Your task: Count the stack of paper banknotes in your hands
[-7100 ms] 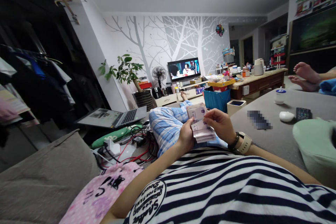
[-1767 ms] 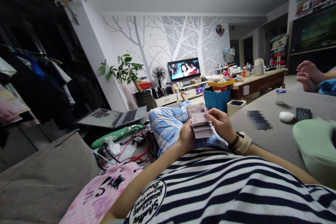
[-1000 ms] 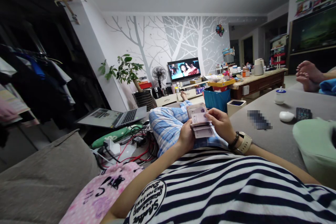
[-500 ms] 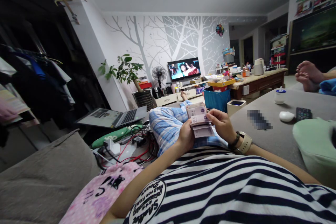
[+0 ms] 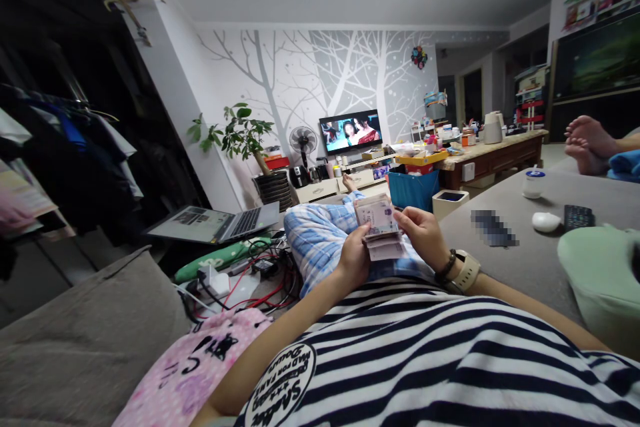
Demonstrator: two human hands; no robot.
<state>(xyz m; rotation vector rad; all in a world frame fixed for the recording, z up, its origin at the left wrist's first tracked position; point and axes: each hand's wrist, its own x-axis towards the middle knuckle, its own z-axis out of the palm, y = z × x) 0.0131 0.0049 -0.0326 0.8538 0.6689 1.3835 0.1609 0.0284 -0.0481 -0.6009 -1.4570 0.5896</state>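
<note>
A folded wad of pale purple banknotes (image 5: 377,215) is held above my lap, its upper part tilted toward me and other note ends hanging below. My left hand (image 5: 356,255) is closed round the wad's left side, thumb across its front. At the right edge, my right hand (image 5: 423,233) is closed, with thumb and forefinger pinching the notes there. How many notes the right fingers hold cannot be made out. Under the hands lie my legs in blue checked trousers (image 5: 315,230).
An open laptop (image 5: 220,223) sits to the left above tangled cables (image 5: 270,273). On the grey sofa at right are a pixelated dark object (image 5: 493,228), a white mouse-like item (image 5: 546,221), a remote (image 5: 579,217), a small jar (image 5: 533,183) and a green cushion (image 5: 595,267). Another person's feet (image 5: 587,143) rest beyond.
The note that stood partly lowered across the wad's front has changed position, so more of the upper note's face shows. My right fingers have shifted slightly at the edge.
</note>
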